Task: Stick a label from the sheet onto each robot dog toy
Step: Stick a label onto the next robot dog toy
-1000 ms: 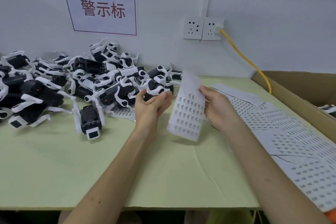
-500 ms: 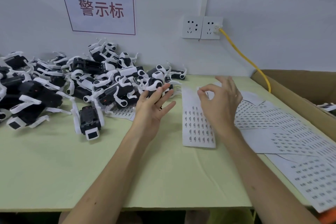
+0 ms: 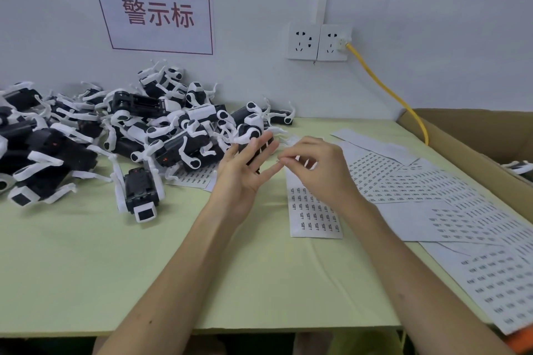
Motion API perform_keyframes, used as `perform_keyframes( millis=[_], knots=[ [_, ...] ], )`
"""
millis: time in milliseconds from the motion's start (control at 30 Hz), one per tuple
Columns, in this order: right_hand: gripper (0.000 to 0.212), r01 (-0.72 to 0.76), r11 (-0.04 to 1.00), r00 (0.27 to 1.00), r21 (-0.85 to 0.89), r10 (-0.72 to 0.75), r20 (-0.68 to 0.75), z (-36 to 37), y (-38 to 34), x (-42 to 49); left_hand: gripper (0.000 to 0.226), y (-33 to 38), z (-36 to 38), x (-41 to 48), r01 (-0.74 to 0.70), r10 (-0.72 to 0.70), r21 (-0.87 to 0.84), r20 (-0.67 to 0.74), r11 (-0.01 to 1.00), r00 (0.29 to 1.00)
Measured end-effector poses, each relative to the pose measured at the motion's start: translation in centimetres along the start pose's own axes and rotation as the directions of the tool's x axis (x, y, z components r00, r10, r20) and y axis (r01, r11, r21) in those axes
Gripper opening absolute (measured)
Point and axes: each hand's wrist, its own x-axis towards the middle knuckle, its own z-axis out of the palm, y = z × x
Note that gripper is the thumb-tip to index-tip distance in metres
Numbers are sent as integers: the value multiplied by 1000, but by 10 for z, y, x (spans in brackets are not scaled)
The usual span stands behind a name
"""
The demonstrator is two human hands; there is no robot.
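A label sheet (image 3: pixel 314 217) with rows of small printed labels lies flat on the green table (image 3: pixel 115 268), in front of me. My right hand (image 3: pixel 320 173) hovers above its top end. Its thumb and forefinger pinch together against a fingertip of my left hand (image 3: pixel 245 173); the tiny label between them is hard to make out. The left hand is held up with straight, spread fingers and holds nothing. Behind it lies a pile of black-and-white robot dog toys (image 3: pixel 173 135). One robot dog (image 3: pixel 140 193) lies apart at the front of the pile.
Several more label sheets (image 3: pixel 432 190) overlap along the table's right side, and one sheet (image 3: pixel 193 179) sticks out from under the pile. A cardboard box (image 3: pixel 461 135) at the right edge holds a toy (image 3: pixel 519 166). A yellow cable (image 3: pixel 389 89) runs from the wall socket (image 3: pixel 333 42).
My right hand laid the upright sheet flat on the table, pinched at its top edge, then rose to my left fingertips. The left hand spread its fingers open.
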Motion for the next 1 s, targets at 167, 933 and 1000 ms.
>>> perform_keyframes(
  millis=[167,933,1000],
  knots=[
    [9,-19,1000,999,8,19,35,2,0,0,60,1,0,-1,-10,11,14,-28,1000,1000],
    [10,-496,722,864,482,468,187,1,-18,3,73,0,4,-3,-83,94,156,-70,984,993],
    [13,-476,718,871,508,467,155,0,-18,4,76,-1,3,-1,-91,107,177,-80,980,991]
  ],
)
